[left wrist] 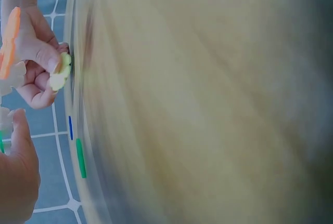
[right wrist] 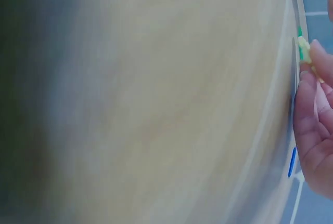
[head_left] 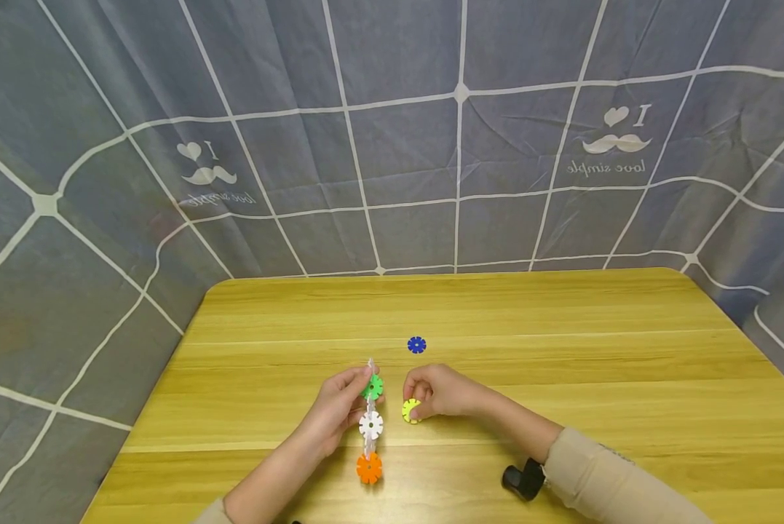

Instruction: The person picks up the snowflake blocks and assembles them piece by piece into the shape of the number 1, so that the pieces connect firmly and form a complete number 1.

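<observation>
My left hand [head_left: 334, 407] pinches a chain of notched plastic discs near its far end. The chain runs toward me: a green disc [head_left: 374, 386], a white disc [head_left: 370, 425] and an orange disc [head_left: 369, 468], with pale discs standing edge-on between them. To its right, my right hand [head_left: 439, 390] holds a yellow notched disc [head_left: 410, 410] between thumb and fingers, a small gap away from the chain. The left wrist view shows the yellow disc [left wrist: 61, 73] by its scalloped edge.
Beyond the hands a blue notched disc [head_left: 416, 345] lies flat on the wooden table [head_left: 562, 327]. Another green disc [left wrist: 80, 158] lies on the table in the left wrist view. A black object [head_left: 524, 479] sits by the right sleeve. A grey curtain [head_left: 405, 145] surrounds the table.
</observation>
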A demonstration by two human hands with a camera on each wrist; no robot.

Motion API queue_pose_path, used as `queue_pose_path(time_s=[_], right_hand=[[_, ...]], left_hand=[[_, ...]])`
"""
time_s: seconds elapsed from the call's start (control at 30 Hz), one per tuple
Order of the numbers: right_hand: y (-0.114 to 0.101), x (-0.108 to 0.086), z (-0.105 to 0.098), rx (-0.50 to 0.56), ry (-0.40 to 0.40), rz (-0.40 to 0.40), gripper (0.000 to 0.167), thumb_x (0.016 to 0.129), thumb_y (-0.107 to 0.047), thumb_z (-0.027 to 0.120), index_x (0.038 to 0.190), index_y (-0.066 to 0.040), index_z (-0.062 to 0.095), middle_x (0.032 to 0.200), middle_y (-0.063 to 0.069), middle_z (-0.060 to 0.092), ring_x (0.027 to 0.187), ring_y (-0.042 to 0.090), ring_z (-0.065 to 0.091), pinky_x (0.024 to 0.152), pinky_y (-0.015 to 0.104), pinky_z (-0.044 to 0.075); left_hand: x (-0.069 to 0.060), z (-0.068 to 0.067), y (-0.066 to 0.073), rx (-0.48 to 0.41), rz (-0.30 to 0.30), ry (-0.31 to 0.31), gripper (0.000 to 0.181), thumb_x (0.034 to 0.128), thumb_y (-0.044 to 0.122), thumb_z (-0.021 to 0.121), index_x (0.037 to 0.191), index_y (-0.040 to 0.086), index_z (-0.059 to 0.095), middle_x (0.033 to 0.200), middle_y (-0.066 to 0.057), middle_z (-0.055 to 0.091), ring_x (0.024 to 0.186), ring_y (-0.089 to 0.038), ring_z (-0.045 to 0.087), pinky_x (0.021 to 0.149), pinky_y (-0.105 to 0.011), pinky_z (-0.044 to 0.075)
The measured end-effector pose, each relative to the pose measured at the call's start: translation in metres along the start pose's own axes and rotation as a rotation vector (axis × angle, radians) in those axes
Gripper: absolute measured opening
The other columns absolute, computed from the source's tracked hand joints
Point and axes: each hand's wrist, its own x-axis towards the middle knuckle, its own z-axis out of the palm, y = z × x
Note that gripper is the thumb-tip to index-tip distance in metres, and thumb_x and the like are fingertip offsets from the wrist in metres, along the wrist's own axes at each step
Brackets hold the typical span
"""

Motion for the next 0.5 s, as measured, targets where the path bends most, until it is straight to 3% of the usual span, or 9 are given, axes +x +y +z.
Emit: queue_pose_path(time_s=[0.23, 0.5], right_hand=[[0.003, -0.001, -0.014, 0.196, 0.049, 0.021, 0.019, 0.081, 0.002, 0.068, 0.095, 0.003, 0.056, 0.059, 0.000, 0.050, 0.050, 0.010, 0.043, 0.048, 0.019, 0.039], [-0.003, -0.003, -0.027, 0.231, 0.088, -0.010, 0.017, 0.086, -0.001, 0.064, 0.099, 0.003, 0.054, 0.060, 0.002, 0.054, 0.054, 0.013, 0.050, 0.053, 0.024, 0.045]], left_hand=[[0.000, 0.003, -0.002, -0.008, 0.009, -0.041, 0.050, 0.0952, 0.030, 0.053, 0.128, -0.008, 0.047, 0.090, -0.004, 0.063, 0.080, -0.013, 0.064, 0.065, -0.018, 0.052], [0.000, 0.009, -0.005, -0.007, 0.010, -0.100, 0.051, 0.0955, 0.031, 0.053, 0.127, -0.008, 0.047, 0.090, -0.003, 0.062, 0.081, -0.013, 0.064, 0.065, -0.018, 0.051]])
